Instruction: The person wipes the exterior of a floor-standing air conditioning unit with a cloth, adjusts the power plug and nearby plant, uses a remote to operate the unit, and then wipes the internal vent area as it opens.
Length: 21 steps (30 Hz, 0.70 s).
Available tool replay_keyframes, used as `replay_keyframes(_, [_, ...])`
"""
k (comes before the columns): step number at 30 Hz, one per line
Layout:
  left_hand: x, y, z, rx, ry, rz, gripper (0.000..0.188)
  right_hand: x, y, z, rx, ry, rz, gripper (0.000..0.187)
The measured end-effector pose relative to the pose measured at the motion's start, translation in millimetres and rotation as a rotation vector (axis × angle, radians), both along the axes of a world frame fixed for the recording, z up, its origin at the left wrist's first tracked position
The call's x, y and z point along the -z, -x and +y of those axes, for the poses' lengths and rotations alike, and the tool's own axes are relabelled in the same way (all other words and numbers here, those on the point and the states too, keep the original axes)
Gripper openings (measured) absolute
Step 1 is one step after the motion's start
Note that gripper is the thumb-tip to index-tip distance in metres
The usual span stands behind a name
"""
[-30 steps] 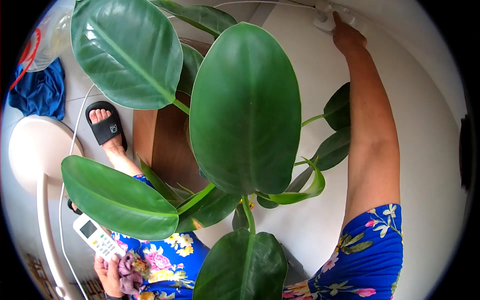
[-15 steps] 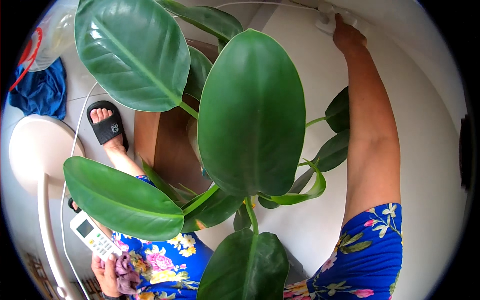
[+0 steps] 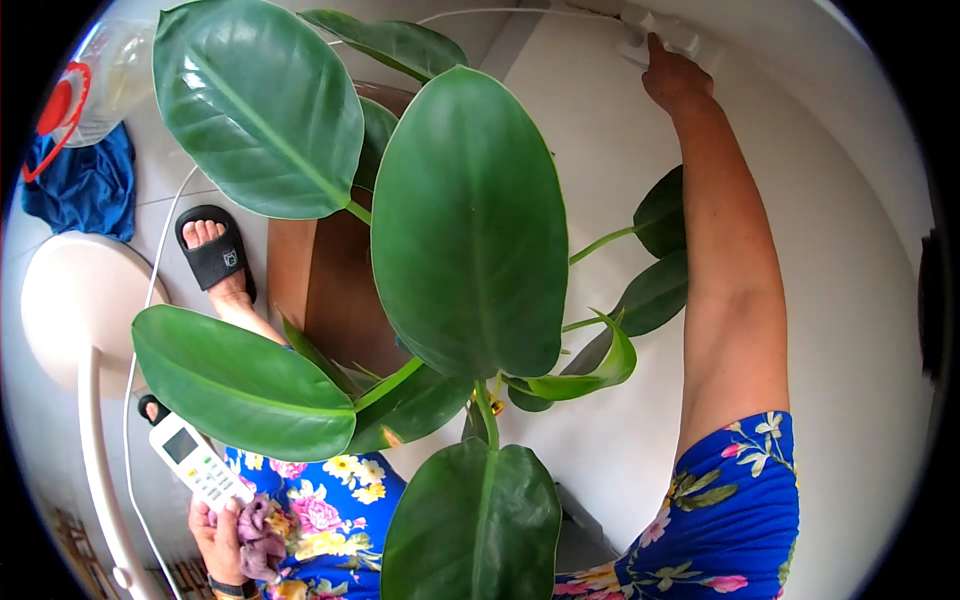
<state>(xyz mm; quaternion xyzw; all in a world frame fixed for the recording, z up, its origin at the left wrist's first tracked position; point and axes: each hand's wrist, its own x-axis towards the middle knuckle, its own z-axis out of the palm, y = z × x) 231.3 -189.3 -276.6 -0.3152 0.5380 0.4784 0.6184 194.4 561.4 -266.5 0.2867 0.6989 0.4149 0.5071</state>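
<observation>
At the lower left, my left hand [image 3: 222, 545] is closed on a white remote control [image 3: 200, 462] with a small grey screen. A crumpled purple cloth [image 3: 262, 540] is bunched against the same hand. My right arm stretches to the far upper right, where my right hand [image 3: 678, 78] points its index finger onto a white plug or socket piece [image 3: 655, 35] by the wall. Its other fingers look partly bent, and I see nothing held in them. A large potted plant with broad green leaves [image 3: 468, 220] fills the middle and hides much of what lies below.
A white round-based stand [image 3: 80, 300] with a curved pole is at left, beside a white cord [image 3: 160, 250]. Behind it lie a blue cloth [image 3: 85, 190] and a clear bottle with a red handle [image 3: 65, 115]. My foot wears a black slipper [image 3: 212, 250] near a brown wooden panel [image 3: 295, 275].
The plant's leaves have shifted slightly left in view. The remote has moved a little to the right, and my right fingertip remains on the white fitting.
</observation>
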Motion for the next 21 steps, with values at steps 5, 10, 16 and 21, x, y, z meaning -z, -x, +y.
replay_keyframes(5, [1.7,3.9,3.6,-0.005,0.026,-0.016,0.026,0.7,-5.2,1.8,-0.003,-0.02,0.025,0.068])
replay_keyframes(10, [5.8,2.7,4.4,0.002,0.021,-0.005,0.026,-16.1,-4.6,9.7,-0.008,-0.09,0.216,0.067])
replay_keyframes(16, [10.2,0.8,10.3,-0.005,0.019,-0.001,0.029,-24.1,-4.5,10.5,-0.058,-0.065,0.261,0.067])
replay_keyframes(21, [12.2,1.5,12.0,0.007,-0.029,0.0,0.031,-21.9,-6.2,9.8,-0.08,0.001,0.223,0.067])
